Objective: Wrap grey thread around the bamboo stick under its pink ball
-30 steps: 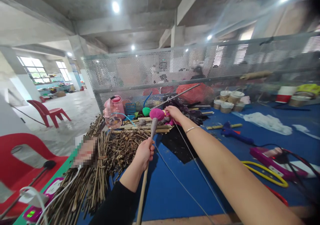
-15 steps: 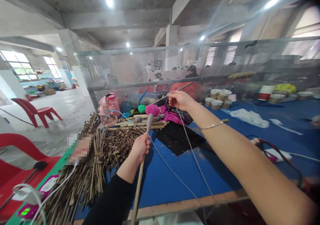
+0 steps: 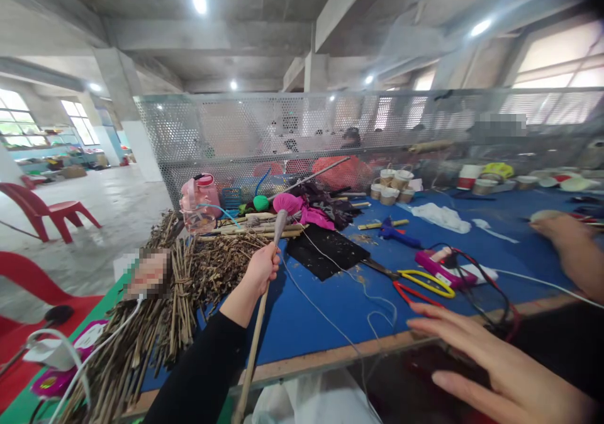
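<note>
My left hand (image 3: pixel 263 264) is closed around a wooden stick (image 3: pixel 255 348) that slants up from the bottom edge. Grey wrapping covers the stick's upper end (image 3: pixel 280 224), just above my fingers. A thin grey thread (image 3: pixel 317 312) runs from near there across the blue table and down over its front edge. At lower right my right hand (image 3: pixel 491 355) is empty, its fingers stretched apart. The nearest thing to it is a pair of shears (image 3: pixel 419 284) with one yellow and one red handle. Beyond the stick's tip sits a magenta bundle (image 3: pixel 287 204).
Dry stalks (image 3: pixel 179 292) are heaped at left beside a pink jug (image 3: pixel 202 200). A black cloth (image 3: pixel 325 251), a blue glue gun (image 3: pixel 396 232) and a purple power strip (image 3: pixel 446 270) lie on the table. Another person's hand (image 3: pixel 561 229) is at right. A perforated metal screen (image 3: pixel 226 122) stands behind.
My right hand has come away from the thin rod at the back and down to the lower right, its fingers opening. My left hand keeps its grip on the stick. The view has shifted right.
</note>
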Motion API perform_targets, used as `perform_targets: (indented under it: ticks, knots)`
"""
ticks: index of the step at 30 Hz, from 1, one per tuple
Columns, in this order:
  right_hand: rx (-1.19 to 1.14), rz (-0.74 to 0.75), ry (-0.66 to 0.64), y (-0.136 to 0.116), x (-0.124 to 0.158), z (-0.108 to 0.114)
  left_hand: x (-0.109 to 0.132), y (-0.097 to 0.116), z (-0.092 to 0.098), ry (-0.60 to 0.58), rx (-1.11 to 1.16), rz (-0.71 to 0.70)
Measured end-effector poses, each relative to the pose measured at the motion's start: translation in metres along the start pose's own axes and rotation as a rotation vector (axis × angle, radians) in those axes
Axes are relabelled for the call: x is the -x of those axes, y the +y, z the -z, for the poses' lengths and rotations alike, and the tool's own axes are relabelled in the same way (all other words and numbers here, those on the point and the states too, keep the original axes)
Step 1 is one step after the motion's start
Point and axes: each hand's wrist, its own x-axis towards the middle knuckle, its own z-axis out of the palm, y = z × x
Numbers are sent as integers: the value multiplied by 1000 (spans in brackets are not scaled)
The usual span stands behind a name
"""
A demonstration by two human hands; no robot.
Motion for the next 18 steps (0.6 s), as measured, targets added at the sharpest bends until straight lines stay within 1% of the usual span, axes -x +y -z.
perform_targets:
  ticks: [1,2,4,5,6,7,10,11,12,14,15,16,17,18]
  knots:
    - [-3,-3,-61,3,-5,-2,0,-1,-1,-9,-4,4]
    - [-11,-28,-61,4,-10,-6,0,-2,-2,-18,-7,7]
    - [-21,-101,37,1,-18,-17,0,-4,-4,-36,-13,12]
    - [-26,-127,67,-1,-19,-24,0,-5,-5,-43,-15,14]
    - [-34,-149,63,-2,-16,-33,0,-5,-5,-45,-17,19]
    - [-46,-172,21,-2,-12,-42,-1,-5,-5,-40,-19,24]
    - [-107,-264,-225,9,9,-71,-2,-4,-5,-5,-23,35]
    - [-131,-295,-263,14,15,-80,-2,-4,-5,4,-21,36]
    - [-159,-321,-265,18,19,-89,-2,-3,-4,7,-19,35]
    - [-235,-353,-218,20,23,-107,-3,-3,-4,-4,-15,31]
    - [-276,-355,-208,17,24,-115,-3,-3,-3,-11,-14,28]
    - [-314,-343,-244,12,26,-123,-3,-3,-3,-16,-14,25]
    - [-342,-319,-318,5,29,-130,-2,-3,-3,-18,-14,23]
    - [-359,-284,-419,-2,33,-135,-2,-3,-3,-16,-14,22]
